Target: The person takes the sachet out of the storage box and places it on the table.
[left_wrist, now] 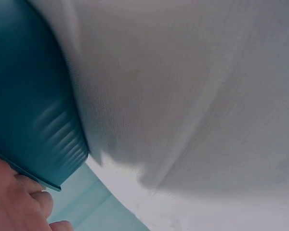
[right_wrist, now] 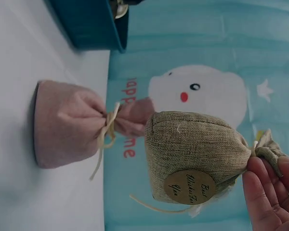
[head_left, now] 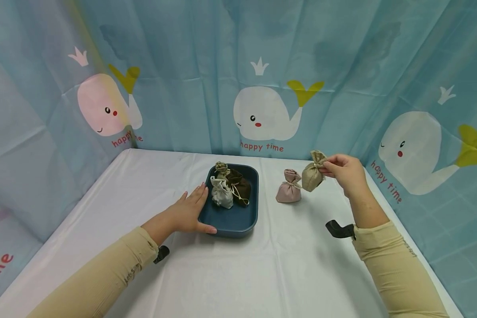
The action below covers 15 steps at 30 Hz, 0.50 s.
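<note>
My right hand [head_left: 346, 173] pinches a tan burlap drawstring pouch [head_left: 312, 177] by its gathered neck, above the table. In the right wrist view a round paper label shows on the pouch's side. Just left of it a pink drawstring pouch [head_left: 289, 187] stands upright on the cloth. My left hand [head_left: 187, 211] lies with fingers straight along the left rim of a dark blue bin [head_left: 238, 230]. Inside the bin are a light grey pouch [head_left: 221, 194], a dark brown pouch [head_left: 242, 186] and an olive pouch [head_left: 221, 168], grouped toward its back left.
A white cloth [head_left: 238, 274] covers the table. Behind it and along both sides hangs a blue curtain [head_left: 175, 97] printed with whales, close to the right forearm. Black wrist mounts [head_left: 339, 229] stick out from the sleeves.
</note>
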{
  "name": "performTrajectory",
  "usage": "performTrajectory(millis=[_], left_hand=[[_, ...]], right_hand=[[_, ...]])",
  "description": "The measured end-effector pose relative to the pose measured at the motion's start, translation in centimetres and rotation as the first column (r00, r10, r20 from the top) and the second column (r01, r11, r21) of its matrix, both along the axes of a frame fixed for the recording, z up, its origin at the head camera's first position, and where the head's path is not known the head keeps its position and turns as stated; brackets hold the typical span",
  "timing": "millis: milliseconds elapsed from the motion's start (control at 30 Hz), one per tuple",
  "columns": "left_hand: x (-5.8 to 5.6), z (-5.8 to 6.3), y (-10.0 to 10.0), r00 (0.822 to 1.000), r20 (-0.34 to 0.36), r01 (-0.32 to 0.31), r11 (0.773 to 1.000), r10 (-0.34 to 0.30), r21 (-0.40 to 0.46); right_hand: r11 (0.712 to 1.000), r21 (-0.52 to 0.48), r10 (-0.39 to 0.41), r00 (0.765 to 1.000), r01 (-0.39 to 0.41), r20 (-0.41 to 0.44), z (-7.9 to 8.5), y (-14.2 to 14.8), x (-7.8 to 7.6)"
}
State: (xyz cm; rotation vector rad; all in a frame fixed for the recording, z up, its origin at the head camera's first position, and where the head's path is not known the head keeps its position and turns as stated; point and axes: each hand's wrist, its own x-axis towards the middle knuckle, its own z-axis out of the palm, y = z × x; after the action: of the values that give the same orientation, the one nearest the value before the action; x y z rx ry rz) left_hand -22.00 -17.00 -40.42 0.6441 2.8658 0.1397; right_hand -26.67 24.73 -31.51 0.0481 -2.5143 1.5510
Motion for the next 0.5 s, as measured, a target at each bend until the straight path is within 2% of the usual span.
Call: performTrajectory(millis=[300,500], left_hand=[[0.1,0.0,0.0,1.000,0.010,-0.009,1.000,0.009,0.000],[0.2,0.2,0.0,1.000,0.012,-0.006,1.000,0.006,-0.003]], right_hand=[[0.997,0.058,-0.056,0.996,0.052,0.065,-1.6,1.0,-1.0],[0.997,0.068,-0.039,0.995,0.033,0.091,-3.1,1.5,-1.7]])
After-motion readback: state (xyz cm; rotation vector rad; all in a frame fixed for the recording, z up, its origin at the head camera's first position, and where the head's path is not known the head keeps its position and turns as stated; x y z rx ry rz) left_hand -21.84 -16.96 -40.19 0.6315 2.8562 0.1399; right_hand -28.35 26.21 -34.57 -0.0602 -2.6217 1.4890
